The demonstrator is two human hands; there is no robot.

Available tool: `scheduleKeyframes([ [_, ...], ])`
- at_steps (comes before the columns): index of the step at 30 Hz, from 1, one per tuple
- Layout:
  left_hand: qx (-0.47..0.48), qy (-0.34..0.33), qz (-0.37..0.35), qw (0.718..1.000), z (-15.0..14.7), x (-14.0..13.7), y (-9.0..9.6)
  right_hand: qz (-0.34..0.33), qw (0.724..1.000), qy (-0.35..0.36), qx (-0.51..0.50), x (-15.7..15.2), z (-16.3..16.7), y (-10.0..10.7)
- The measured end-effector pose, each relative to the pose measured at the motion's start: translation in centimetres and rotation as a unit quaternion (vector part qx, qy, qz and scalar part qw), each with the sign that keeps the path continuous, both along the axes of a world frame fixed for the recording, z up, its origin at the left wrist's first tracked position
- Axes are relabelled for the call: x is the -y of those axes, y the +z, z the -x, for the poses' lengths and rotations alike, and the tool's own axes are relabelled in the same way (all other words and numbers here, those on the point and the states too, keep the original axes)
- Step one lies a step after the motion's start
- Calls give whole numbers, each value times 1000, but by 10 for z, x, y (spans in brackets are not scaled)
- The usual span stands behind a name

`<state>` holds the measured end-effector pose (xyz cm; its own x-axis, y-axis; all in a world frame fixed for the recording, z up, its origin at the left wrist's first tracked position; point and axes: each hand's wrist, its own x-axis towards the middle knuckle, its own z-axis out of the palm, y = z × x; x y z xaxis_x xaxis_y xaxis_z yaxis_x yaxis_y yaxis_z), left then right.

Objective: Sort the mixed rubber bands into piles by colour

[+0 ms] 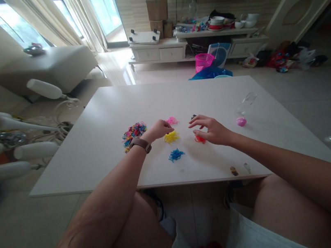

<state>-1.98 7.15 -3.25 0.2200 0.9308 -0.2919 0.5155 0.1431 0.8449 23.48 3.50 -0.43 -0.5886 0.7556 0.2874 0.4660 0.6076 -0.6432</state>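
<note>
Lying near left hand (160, 129): yellow pile (171, 137); near right hand (211, 130): red pile (199, 139)

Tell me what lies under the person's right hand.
Under the right hand, part of a small red pile shows at the hand's edge, on the white table. The hand hides what lies directly behind it, so the pile's full extent cannot be seen.

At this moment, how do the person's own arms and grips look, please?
The left arm and right arm show no sleeves. The left wrist wears a dark brown band, like a watch strap; its face is not visible. The right wrist has nothing on it. The left grip and right grip wear no gloves.
</note>
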Motion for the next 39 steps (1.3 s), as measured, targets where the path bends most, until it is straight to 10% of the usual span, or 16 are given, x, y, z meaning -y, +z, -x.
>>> scheduleKeyframes([
  [8,-169,-34,-37,984,10,-5,-3,-22,1000,17,12,1,1,0],
  [13,50,37,57,996,3,0,3,-27,999,18,19,1,0,0],
  [18,297,67,230,924,-12,7,9,-35,998,28,32,1,-1,-6],
  [26,416,47,282,863,-25,11,7,-46,995,65,67,4,2,-5],
  [39,398,15,294,869,-29,13,7,-41,986,120,108,6,6,-9],
])
